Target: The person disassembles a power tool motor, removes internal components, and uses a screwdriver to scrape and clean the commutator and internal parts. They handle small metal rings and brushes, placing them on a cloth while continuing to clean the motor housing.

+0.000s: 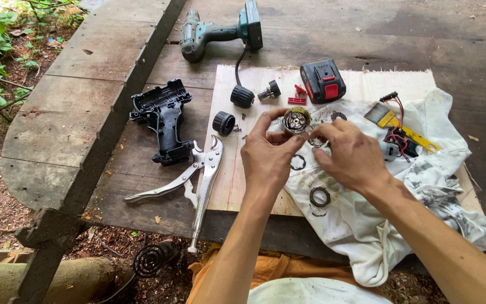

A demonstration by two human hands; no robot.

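My left hand (268, 155) holds a small round metal gear housing (296, 120) up above a white cloth (361, 225). My right hand (352, 155) is beside it, its fingertips touching the housing's right edge. Below the hands, metal rings (319, 196) and a thin ring (298, 162) lie on the greasy cloth. A black drill housing half (164, 121) lies to the left on the wooden table (85, 73).
Locking pliers (201, 177) lie left of the board (229, 174). A green cordless drill (215, 32) lies at the back. A red-and-black battery (323, 81), black chuck parts (242, 96), a paintbrush (392, 121) and a motor with red wires (397, 141) surround the cloth.
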